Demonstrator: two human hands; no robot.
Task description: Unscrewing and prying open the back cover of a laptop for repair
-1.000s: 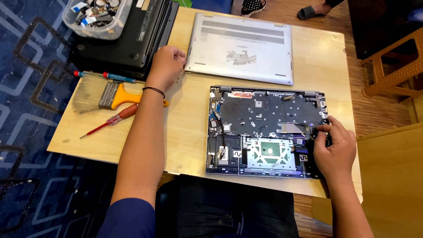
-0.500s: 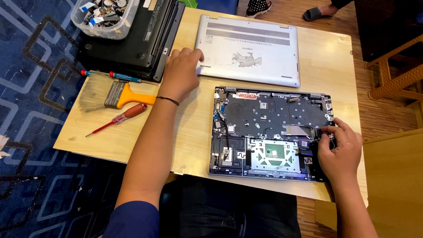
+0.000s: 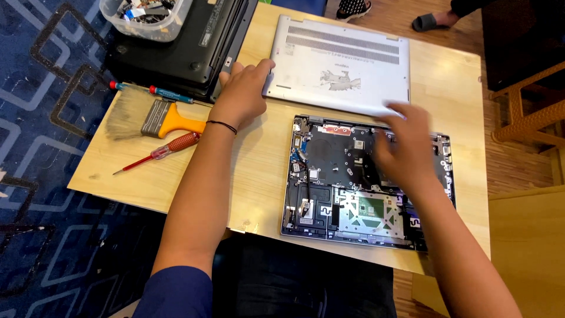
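Roughly centre-right on wooden table (image 3: 247, 176): opened laptop chassis (image 3: 329, 176), internals up, green-centred touchpad board (image 3: 371, 209) toward near edge. Silver laptop bottom cover (image 3: 344, 62) flat along far edge, vent slots up, just beyond chassis, near edge close to chassis far rim.

Left hand (image 3: 241, 97) on left end of bottom cover, fingers curled over its left edge, gripping that corner; thin black band at wrist. Right hand (image 3: 406, 144) blurred, over far right part of chassis, fingers spread and loose, fingertips near near-right edge of cover; touching cover or not: cannot tell. Nothing seen held in right hand.

Left part of table: wide paintbrush with orange handle (image 3: 153, 118), bristles pointing to left edge. Red-handled screwdriver (image 3: 159, 154) just on near side of brush, tip toward near-left corner. Thin blue-and-red screwdriver (image 3: 153, 90) on far side of brush, lying along edge of black laptop.

Far-left corner: black closed laptop (image 3: 176, 50) overhanging table edge, clear plastic tub of small parts (image 3: 147, 15) on top of it.

Around table: blue patterned carpet (image 3: 41, 176) at left, wood floor at right, wooden chair frame (image 3: 529, 118) off right edge. Another person's sandalled foot (image 3: 429, 20) beyond far edge. Dark trousers under near edge.
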